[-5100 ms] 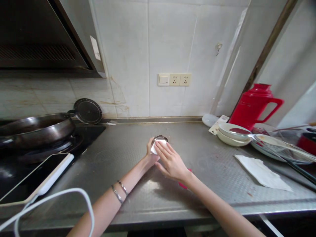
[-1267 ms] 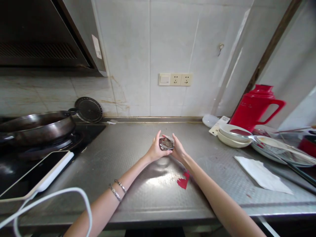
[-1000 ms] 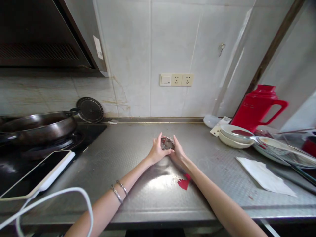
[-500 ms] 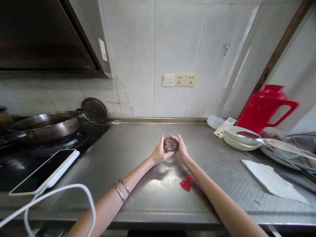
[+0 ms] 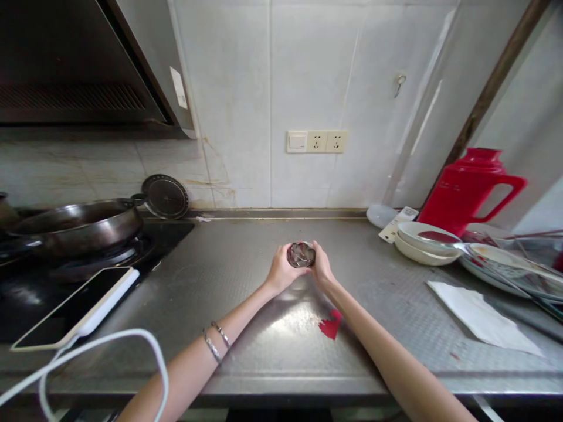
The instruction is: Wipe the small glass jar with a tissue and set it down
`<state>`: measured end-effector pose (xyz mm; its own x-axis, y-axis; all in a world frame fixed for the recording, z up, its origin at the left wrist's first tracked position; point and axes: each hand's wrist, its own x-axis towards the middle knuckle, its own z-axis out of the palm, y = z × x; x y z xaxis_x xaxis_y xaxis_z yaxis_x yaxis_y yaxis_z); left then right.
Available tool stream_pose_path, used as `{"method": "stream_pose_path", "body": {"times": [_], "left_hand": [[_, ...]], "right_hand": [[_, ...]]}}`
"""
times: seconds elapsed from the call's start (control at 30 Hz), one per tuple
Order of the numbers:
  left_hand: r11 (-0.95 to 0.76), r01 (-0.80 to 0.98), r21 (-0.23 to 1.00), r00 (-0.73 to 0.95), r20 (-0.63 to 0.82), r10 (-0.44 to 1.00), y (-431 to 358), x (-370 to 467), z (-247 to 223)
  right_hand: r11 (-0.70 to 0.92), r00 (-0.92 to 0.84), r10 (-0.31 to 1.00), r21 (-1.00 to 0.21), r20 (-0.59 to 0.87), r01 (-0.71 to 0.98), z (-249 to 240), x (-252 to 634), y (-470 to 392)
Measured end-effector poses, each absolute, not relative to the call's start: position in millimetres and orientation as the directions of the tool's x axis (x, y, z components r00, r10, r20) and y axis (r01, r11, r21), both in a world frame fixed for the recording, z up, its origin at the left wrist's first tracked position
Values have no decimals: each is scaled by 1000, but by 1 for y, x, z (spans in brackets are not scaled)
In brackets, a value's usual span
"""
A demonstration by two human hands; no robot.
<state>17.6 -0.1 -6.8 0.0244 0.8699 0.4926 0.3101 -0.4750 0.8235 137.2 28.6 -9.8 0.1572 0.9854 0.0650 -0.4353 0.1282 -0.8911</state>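
Observation:
Between my two hands is a small round container (image 5: 301, 255) with a dark, shiny, crinkled top, held above the metal counter; its exact kind I cannot make out. My left hand (image 5: 281, 268) wraps its left side, thumb along the near edge. On the opposite side, my right hand (image 5: 322, 266) grips it with the fingers closed round the rim. Nearer to me, a torn scrap of red paper (image 5: 329, 325) lies on the counter (image 5: 246, 328). Two silver bracelets (image 5: 215, 341) circle my left forearm.
At left, a steel pan (image 5: 83, 225) sits on the black stove, with a phone (image 5: 73, 308) and white cable (image 5: 145, 334) nearer. To the right are stacked bowls (image 5: 426, 249), a red thermos (image 5: 468, 190), plates with utensils (image 5: 514, 266) and a white tissue (image 5: 484, 316).
Both hands keep hold of the round container, which has tilted or turned slightly, with the fingers shifting around it. The whole view has moved slightly.

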Motion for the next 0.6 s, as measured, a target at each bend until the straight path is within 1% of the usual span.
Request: {"method": "stream_pose_path", "body": {"times": [0.1, 0.2, 0.33, 0.5, 0.6], "left_hand": [[-487, 378, 788, -50, 542, 839, -1, 18, -8], [-471, 377, 797, -59, 528, 847, -1, 18, -11], [-452, 311, 836, 28, 467, 884, -4, 21, -16], [-437, 260, 861, 112, 423, 899, -9, 27, -17], [-411, 148, 900, 175, 385, 906, -4, 25, -16]], "right_hand": [[171, 180, 978, -897, 104, -408, -18, 133, 29], [196, 190, 973, -898, 129, -394, -21, 129, 28], [177, 187, 977, -893, 107, -413, -18, 126, 24], [101, 166, 986, -879, 25, -467, -10, 132, 25], [68, 164, 986, -866, -16, -495, -5, 138, 28]]}}
